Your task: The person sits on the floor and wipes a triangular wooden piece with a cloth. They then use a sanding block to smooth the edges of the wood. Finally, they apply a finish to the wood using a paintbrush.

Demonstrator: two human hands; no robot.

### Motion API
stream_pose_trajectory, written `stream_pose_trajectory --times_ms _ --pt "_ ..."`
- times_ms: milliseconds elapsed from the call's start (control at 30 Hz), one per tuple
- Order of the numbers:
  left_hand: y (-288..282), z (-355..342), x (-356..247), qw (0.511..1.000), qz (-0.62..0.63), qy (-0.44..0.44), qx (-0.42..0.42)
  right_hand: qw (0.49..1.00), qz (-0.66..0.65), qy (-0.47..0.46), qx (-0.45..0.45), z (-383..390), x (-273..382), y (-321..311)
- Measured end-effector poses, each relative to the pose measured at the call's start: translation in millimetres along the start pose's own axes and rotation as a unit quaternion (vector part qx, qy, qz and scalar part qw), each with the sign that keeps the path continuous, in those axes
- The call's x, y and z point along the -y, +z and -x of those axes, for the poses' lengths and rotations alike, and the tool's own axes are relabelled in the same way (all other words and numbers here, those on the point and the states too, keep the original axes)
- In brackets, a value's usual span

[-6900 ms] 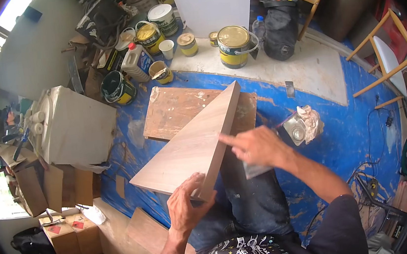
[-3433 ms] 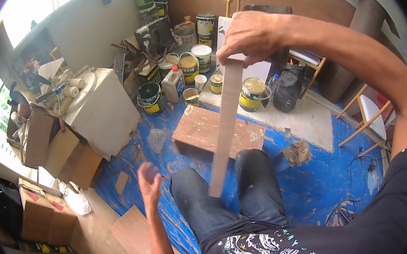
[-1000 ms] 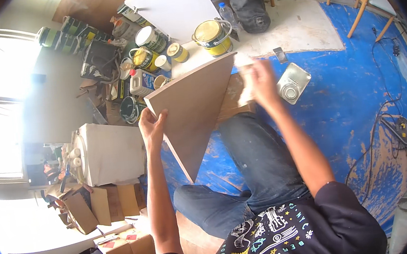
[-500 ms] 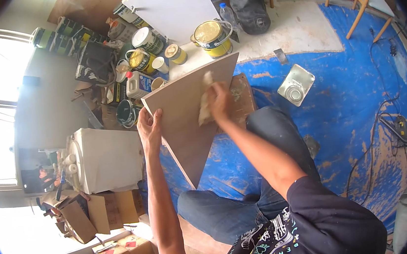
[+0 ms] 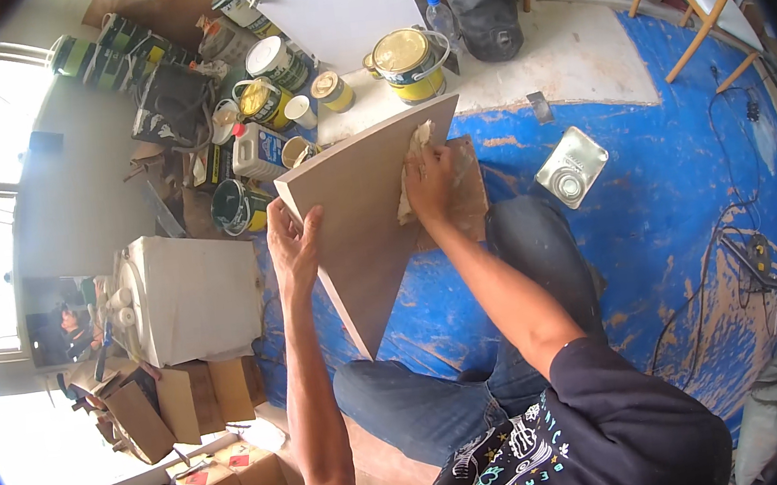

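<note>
A flat brownish-grey board [image 5: 357,217] stands tilted on edge in front of me, one corner pointing down toward my legs. My left hand [image 5: 293,238] grips its left edge, thumb on the broad face and fingers round the side. Against the same face, near the right edge, my right hand [image 5: 429,181] presses a crumpled cream rag [image 5: 419,149], its fingers closed over the cloth. Part of the rag hides under that hand. Behind the board's right side shows a brown wooden block or low stand [image 5: 467,192], partly covered.
Beyond the board stand a large paint can [image 5: 407,61], a small tin [image 5: 332,89], a white jug [image 5: 258,152] and a black bucket [image 5: 238,206]. A metal tin [image 5: 573,166] lies on the blue sheet [image 5: 635,245] at right. A white box [image 5: 196,301] stands left.
My right hand and the rag have shifted slightly right across the board toward its right edge. My left hand keeps its hold on the board's left edge.
</note>
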State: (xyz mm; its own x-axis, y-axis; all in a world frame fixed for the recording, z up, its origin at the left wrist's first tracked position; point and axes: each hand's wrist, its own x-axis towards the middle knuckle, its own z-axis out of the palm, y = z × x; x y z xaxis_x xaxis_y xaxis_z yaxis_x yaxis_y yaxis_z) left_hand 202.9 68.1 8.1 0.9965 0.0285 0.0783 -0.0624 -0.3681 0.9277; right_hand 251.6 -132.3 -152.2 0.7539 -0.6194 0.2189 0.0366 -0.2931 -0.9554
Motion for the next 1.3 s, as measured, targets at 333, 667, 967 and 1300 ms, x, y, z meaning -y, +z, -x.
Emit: stream_pose_trajectory --times_ms 333,667,967,1300 --pt "-10 5 -2 0.999 -0.035 -0.004 -0.018 0.969 -0.138 -0.167 0.114 50 100 -10" --pt "-3 7 -4 0.999 -0.024 0.021 -0.007 0.981 -0.161 -0.078 0.08 32 93 -10" --pt "-5 6 -3 0.999 -0.024 0.011 -0.033 0.978 -0.19 -0.042 0.072 6 62 -12" --pt "-2 15 0 0.999 -0.021 0.008 -0.028 0.993 -0.056 -0.062 0.085 0 101 -18"
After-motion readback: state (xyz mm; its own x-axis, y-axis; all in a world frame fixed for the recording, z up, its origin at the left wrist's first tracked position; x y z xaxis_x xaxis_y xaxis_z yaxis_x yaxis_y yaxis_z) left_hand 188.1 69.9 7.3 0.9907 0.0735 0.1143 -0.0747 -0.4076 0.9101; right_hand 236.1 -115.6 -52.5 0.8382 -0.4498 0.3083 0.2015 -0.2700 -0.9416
